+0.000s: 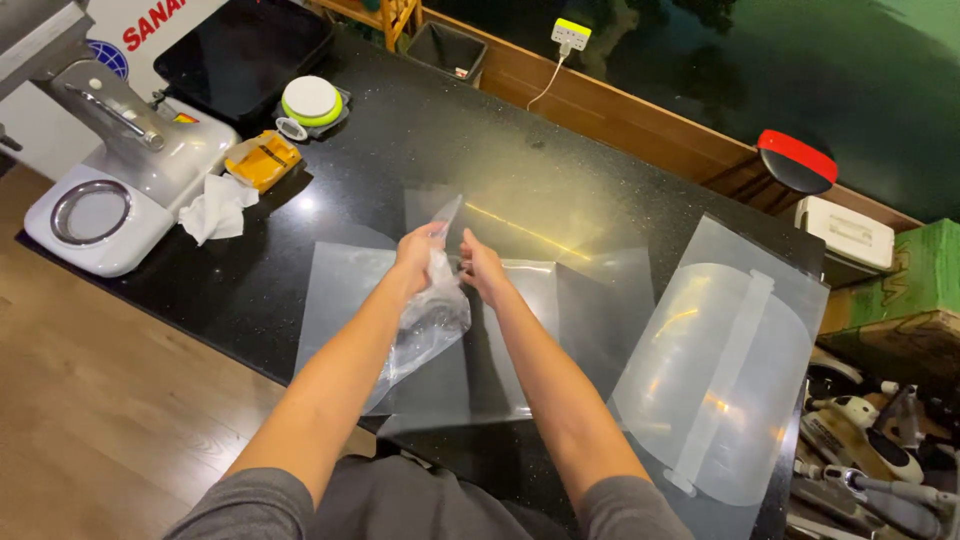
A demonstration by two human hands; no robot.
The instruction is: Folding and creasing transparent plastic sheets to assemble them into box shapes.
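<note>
head view, looking down over a black speckled counter. my left hand is closed around the neck of a clear plastic bag; the bag hangs from the fist, crumpled and glossy, its lower part draping onto a flat clear sheet on the counter. a thin flap of the bag sticks up above the fist. my right hand sits just beside the left, fingers pinched together at the bag's upper edge; whether they actually clamp the film i cannot tell.

the bag is see-through, wrinkled, catching pale highlights, about mid-counter, right in front of me.

around it: more flat clear sheets, and to the right a curved transparent shield with a frosted strip down its middle. far left, a white machine, a crumpled white tissue, a yellow block, a white and green round lid.
</note>
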